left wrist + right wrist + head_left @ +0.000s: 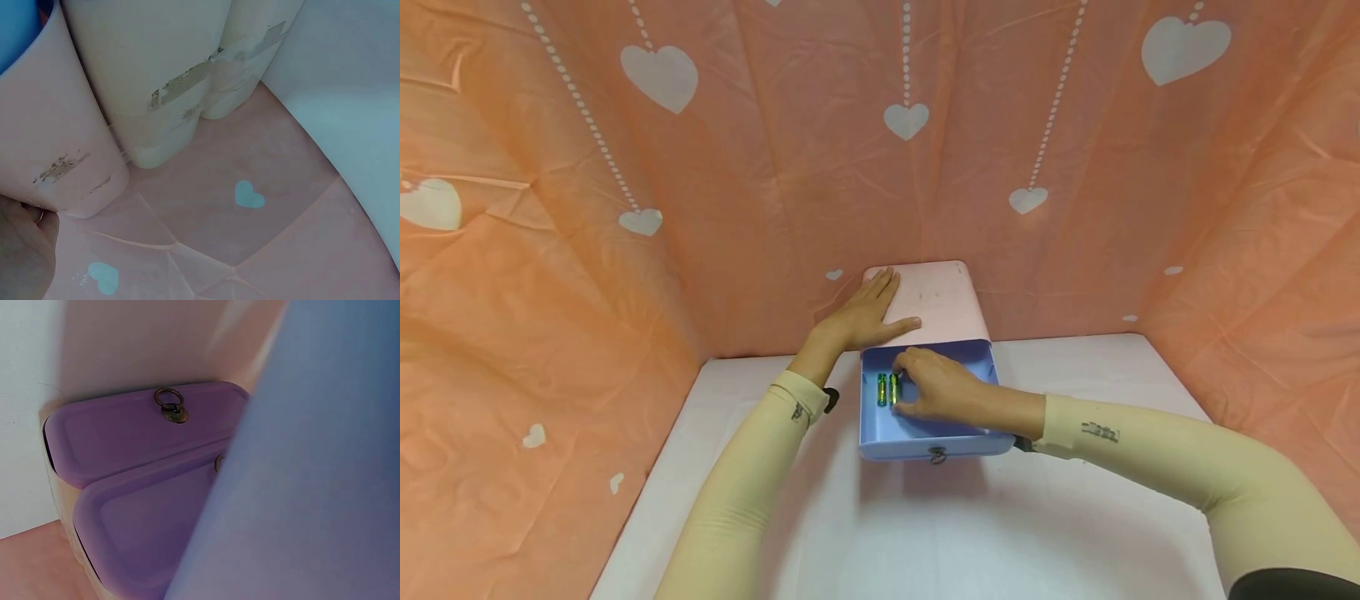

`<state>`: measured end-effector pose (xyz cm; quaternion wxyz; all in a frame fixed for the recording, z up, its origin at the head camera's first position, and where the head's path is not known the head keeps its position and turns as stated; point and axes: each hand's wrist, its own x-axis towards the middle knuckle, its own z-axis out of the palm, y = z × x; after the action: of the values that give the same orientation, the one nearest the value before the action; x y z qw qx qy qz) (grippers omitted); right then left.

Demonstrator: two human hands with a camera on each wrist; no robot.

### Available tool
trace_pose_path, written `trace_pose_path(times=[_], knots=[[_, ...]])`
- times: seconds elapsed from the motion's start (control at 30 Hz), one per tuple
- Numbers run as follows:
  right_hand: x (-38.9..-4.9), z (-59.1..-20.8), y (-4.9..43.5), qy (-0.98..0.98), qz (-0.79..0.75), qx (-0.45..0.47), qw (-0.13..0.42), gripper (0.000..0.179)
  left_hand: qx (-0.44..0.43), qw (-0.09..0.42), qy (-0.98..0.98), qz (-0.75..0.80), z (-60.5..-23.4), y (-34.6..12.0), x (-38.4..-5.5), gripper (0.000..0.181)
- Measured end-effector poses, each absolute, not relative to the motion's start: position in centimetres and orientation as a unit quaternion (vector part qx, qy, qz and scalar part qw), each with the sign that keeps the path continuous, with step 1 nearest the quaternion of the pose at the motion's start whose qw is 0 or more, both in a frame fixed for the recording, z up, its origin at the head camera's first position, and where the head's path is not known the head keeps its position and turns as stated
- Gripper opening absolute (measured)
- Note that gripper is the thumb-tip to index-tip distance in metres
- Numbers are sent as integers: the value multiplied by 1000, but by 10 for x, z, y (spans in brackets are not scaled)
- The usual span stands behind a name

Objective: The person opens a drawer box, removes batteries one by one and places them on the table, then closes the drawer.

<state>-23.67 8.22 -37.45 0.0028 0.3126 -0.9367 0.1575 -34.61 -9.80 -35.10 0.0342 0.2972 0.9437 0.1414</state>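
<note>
A small drawer cabinet with a pink top (936,300) stands against the cloth backdrop, its blue drawer (880,433) pulled out. My left hand (868,317) lies on the cabinet's top, fingers straight and thumb spread; part of it shows beside the pink cabinet side (69,137) in the left wrist view. Inside the drawer my right hand (943,387) pinches a green-and-gold battery (893,389) between thumb and fingers at its two ends. A second battery (882,389) lies alongside, to the left. The right wrist view hides this hand behind the blue drawer wall (300,487).
Two closed purple drawers (144,434) with metal ring pulls sit below the open one. Its own ring pull (937,455) hangs at the front. The cabinet stands on a white table (820,533); an orange cloth (820,167) with white hearts encloses the back and sides.
</note>
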Motion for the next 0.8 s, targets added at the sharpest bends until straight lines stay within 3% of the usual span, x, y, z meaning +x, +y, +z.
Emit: trace_pose_path(times=[0.8], knots=[[-223,-359,112,-889,278,363,34,51,295,36,944,145,-351,-98,-346,108]])
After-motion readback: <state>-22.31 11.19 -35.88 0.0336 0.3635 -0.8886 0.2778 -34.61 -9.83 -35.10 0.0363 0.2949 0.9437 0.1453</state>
